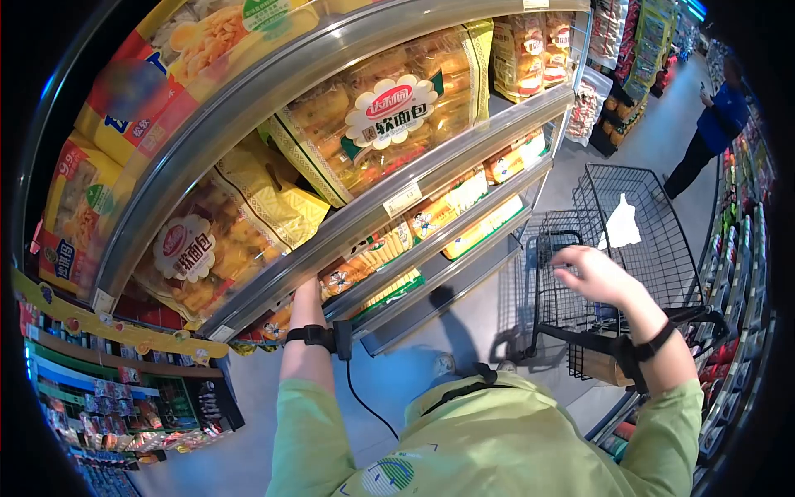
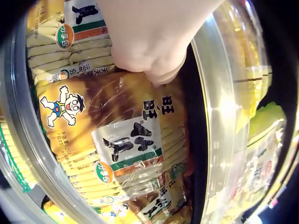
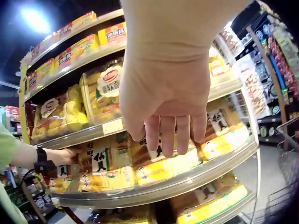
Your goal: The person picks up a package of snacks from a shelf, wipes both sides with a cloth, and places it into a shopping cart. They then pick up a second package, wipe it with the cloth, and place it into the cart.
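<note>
Snack bag (image 2: 117, 135), brown and yellow with a cartoon boy printed on it, fills the middle of the left wrist view. It lies in a row of like packs on a curved shelf (image 2: 219, 116) behind a clear rail. We see our left hand (image 2: 149, 42) at the top of that view, its fingers (image 2: 163, 74) curled over the bag's upper edge and gripping it.

In the head view this arm rises from the lower centre-left. The hand itself is hidden behind the shelf rail. A black wrist strap (image 1: 313, 335) sits on the forearm, with a cable hanging from it. Toward the upper left and upper middle of the head view, big bread bags (image 1: 389, 108) sit on the higher tiers. The right wrist view shows the same hand at its lower left, in among the packs on a lower tier.

Further right in the head view, a black wire cart (image 1: 654, 240) stands on the floor just beside the shelf end. A white sheet (image 1: 623, 222) lies in its basket. Our right hand (image 1: 596, 275) hovers over the cart's near end, its fingers loose and slightly spread, holding nothing. At the upper right, well apart down the aisle, stands a person in blue (image 1: 716, 124).
</note>
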Action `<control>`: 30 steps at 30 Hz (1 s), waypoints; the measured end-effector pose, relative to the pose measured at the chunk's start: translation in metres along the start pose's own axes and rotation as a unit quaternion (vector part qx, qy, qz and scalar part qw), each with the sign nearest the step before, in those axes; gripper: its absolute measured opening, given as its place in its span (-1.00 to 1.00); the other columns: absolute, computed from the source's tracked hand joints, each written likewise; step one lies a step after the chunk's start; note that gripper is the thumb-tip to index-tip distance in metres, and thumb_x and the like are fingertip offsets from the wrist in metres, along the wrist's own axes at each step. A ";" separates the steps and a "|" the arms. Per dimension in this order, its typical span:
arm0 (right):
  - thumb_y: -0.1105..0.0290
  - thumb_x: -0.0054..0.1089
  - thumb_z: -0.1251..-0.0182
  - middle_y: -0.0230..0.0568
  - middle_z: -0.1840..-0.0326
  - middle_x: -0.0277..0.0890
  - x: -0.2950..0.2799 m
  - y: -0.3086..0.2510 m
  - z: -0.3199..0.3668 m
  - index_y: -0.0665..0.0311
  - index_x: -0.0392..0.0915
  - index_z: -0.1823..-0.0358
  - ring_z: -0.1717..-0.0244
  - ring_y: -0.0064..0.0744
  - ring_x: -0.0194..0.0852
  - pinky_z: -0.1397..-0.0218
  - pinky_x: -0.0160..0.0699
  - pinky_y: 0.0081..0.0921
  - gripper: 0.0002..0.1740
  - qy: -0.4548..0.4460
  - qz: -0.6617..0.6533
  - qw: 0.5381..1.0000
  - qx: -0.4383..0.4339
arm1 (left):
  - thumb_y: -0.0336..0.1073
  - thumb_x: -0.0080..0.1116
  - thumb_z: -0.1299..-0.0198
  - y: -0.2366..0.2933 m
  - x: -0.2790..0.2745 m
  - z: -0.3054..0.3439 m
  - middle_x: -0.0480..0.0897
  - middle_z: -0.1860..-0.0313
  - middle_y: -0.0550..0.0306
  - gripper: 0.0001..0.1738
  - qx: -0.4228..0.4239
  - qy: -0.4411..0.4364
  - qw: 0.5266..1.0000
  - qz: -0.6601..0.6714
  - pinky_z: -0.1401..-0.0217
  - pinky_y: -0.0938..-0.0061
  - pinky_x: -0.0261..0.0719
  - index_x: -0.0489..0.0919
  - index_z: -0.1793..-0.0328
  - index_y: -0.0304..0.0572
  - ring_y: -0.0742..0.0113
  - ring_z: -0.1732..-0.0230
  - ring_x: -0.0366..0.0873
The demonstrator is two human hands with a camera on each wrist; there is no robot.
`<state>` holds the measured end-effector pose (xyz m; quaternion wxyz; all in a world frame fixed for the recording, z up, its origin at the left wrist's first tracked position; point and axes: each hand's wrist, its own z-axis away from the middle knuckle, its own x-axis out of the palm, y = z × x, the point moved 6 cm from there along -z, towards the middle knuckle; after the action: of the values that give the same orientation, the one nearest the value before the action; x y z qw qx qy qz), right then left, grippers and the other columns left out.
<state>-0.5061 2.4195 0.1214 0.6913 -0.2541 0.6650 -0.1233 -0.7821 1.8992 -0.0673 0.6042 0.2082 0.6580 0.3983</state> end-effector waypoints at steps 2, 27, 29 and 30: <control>0.33 0.09 -0.23 0.07 0.22 0.57 0.031 -0.011 -0.029 0.39 0.54 0.20 0.11 0.00 0.55 -0.03 0.51 -0.22 -0.74 -0.042 -0.023 0.998 -0.041 | -0.18 0.05 -0.25 -0.001 0.003 0.002 0.43 -0.18 -0.01 -0.56 -0.003 0.010 0.998 0.062 -0.18 0.12 0.33 0.42 -0.20 -0.22 0.12 -0.18 0.33; 0.40 0.33 -0.17 -0.16 -0.06 0.47 0.166 -0.037 -0.249 0.41 0.27 -0.17 -0.12 -0.40 0.37 -0.24 0.32 -0.47 -0.41 0.054 -0.464 0.884 -0.023 | -0.42 0.21 -0.18 0.059 -0.011 0.128 0.54 -0.05 0.16 -0.57 0.097 -0.059 0.906 0.407 -0.17 0.48 0.37 0.39 -0.17 -0.22 0.41 -0.06 0.45; 0.37 0.31 -0.21 -0.17 -0.01 0.50 0.168 -0.025 -0.252 0.41 0.32 -0.14 -0.08 -0.42 0.40 -0.20 0.34 -0.48 -0.47 0.048 -0.445 0.894 0.006 | -0.41 0.21 -0.18 0.062 -0.015 0.127 0.52 -0.10 0.13 -0.52 0.113 -0.059 0.907 0.401 -0.20 0.46 0.34 0.35 -0.22 -0.23 0.39 -0.10 0.43; 0.36 0.30 -0.22 -0.17 0.00 0.50 0.167 -0.023 -0.249 0.41 0.33 -0.12 -0.07 -0.41 0.40 -0.19 0.34 -0.48 -0.49 0.016 -0.431 0.901 0.049 | -0.39 0.21 -0.19 0.063 -0.016 0.126 0.46 -0.17 0.09 -0.46 0.131 -0.056 0.915 0.376 -0.28 0.42 0.28 0.29 -0.27 -0.25 0.34 -0.20 0.37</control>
<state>-0.7326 2.2683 -0.0065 0.5714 -0.4802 0.4942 -0.4457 -0.6714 1.9594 -0.0022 0.4130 0.5399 0.5421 0.4940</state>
